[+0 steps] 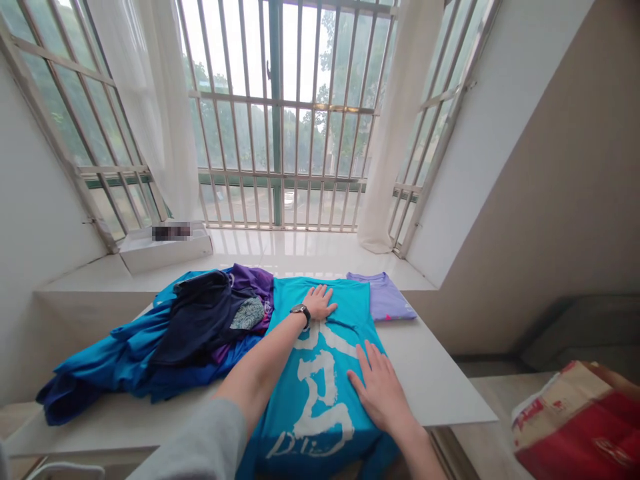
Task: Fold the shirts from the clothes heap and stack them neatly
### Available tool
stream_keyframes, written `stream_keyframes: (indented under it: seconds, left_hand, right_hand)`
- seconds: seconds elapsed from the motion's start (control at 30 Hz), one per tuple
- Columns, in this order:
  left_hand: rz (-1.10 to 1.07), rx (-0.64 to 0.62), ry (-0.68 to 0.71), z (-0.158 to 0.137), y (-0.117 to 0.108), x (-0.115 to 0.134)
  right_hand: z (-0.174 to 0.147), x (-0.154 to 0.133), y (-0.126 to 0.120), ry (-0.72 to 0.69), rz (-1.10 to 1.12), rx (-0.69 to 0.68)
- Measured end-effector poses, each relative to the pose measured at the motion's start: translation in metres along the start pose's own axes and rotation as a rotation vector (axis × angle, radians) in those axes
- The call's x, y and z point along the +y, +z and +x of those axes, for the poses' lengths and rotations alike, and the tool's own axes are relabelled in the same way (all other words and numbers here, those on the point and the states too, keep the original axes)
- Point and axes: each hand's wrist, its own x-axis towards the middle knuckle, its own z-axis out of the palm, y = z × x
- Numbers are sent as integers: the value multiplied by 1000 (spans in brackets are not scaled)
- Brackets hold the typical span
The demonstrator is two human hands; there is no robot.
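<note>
A turquoise shirt (325, 360) with large white lettering lies spread lengthwise over the white table (430, 373), its near end hanging past the front edge. My left hand (319, 303), wearing a dark wristwatch (301, 311), rests flat on the upper part of the cloth with fingers spread. Lower down, my right hand (377, 387) lies flat along the shirt's right side, fingers stretched out. Small creases run through the fabric between the two hands. Neither hand grips the cloth.
Heaped clothes (195, 327) in blue, navy and purple cover the table's left. A folded lavender shirt (393, 297) lies at the back right. Behind are a white box (165, 248) on the windowsill (280, 250) and a barred window. A red and tan bag (580, 420) stands right.
</note>
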Motion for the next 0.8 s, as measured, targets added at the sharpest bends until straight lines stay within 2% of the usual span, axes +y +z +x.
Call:
stream_keyframes:
  seconds: [0.17, 0.3, 0.53, 0.8]
  left_hand:
    - [-9, 75, -108, -10, 2, 9]
    - [-12, 78, -111, -17, 8, 6]
    - [31, 96, -124, -2, 3, -13]
    - [23, 158, -123, 3, 4, -18]
  right_hand:
    - [2, -3, -4, -6, 10, 2]
    - [7, 0, -2, -8, 81, 31]
    - [30, -7, -11, 5, 118, -2]
    - [36, -10, -14, 3, 102, -28]
